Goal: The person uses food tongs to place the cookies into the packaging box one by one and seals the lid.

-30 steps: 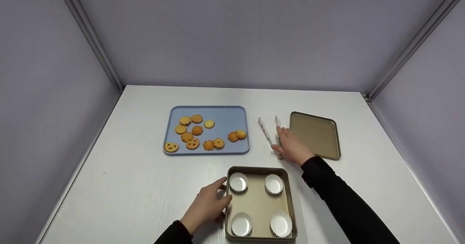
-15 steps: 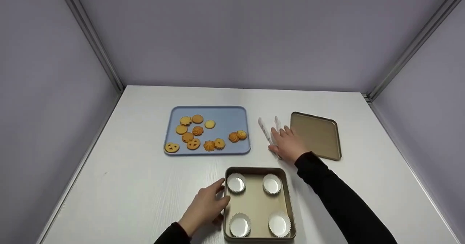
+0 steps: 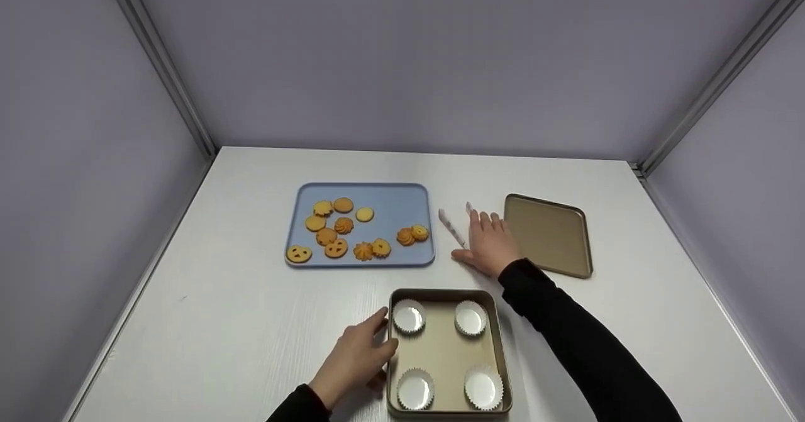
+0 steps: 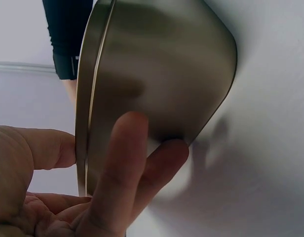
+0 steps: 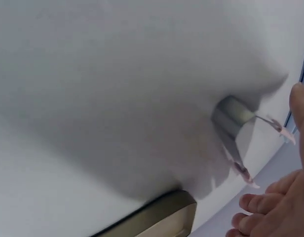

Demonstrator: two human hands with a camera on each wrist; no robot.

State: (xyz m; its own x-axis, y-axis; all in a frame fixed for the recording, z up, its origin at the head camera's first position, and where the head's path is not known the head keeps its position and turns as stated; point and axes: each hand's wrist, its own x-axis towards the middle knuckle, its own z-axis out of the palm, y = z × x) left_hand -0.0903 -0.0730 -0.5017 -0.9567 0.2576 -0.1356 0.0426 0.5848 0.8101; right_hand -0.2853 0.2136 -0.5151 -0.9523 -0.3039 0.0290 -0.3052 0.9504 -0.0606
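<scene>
Beside the near rectangular gold tin [image 3: 443, 356] is my left hand [image 3: 358, 353]. In the left wrist view its thumb touches the rim, and its fingers [image 4: 125, 168] lie loosely against the outer wall. Several white fluted paper cups [image 3: 409, 317] sit in the tin, one near each corner. My right hand [image 3: 494, 246] reaches over the metal tongs [image 5: 231, 118] with its thumb spread. In the head view it covers their bent end; their two pale-tipped arms [image 3: 450, 227] point away from me. The right wrist view shows the tongs between thumb and fingers, with no grip visible.
A blue tray [image 3: 402, 197] at the back left holds several cookies [image 3: 343, 226], mostly on its left half. The flat gold lid [image 3: 547, 236] lies right of the tongs. Grey panels [image 3: 402, 63] enclose the white table [image 3: 220, 321].
My right hand has shifted left over the tongs, and their tips have moved slightly left. The tin slid a little left early on; my left hand stays beside it.
</scene>
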